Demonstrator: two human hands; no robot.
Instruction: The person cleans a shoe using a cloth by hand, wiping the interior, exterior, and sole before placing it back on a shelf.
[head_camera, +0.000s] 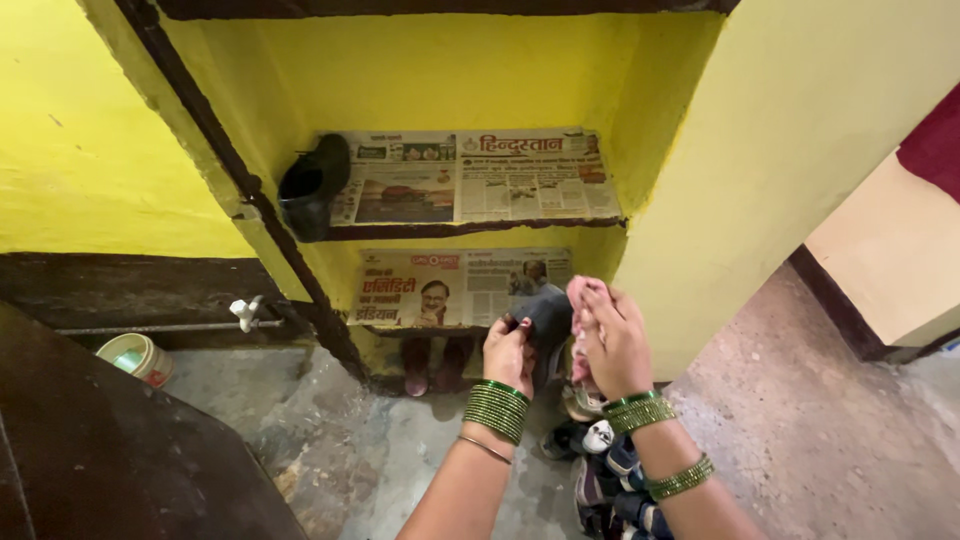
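Two hands meet in front of a yellow wall niche: the left hand (508, 352) is closed around a dark grey shoe (545, 312), fingers curled over its near edge, while the right hand (612, 340) presses a pink cloth (580, 300) against the shoe's side, fingers wrapped over the cloth. The shoe is matte, dark and rounded, held up just before the lower shelf (400, 328) and partly hidden by both hands. Green bangles (497, 408) ring both wrists. Newspaper sheets line the shelves: on the upper shelf (470, 228) a broad sheet (480, 175) with a red masthead and small colour photos lies flat, and a black shoe (312, 185) stands at its left end; on the lower shelf another sheet (450, 285) shows a red block of headline beside a portrait photo. Below, a pair of maroon slippers (432, 365) sits on the floor, and more footwear (605, 470) is heaped under the forearms. A small pale tub (135, 357) stands at left near a white tap (245, 312).
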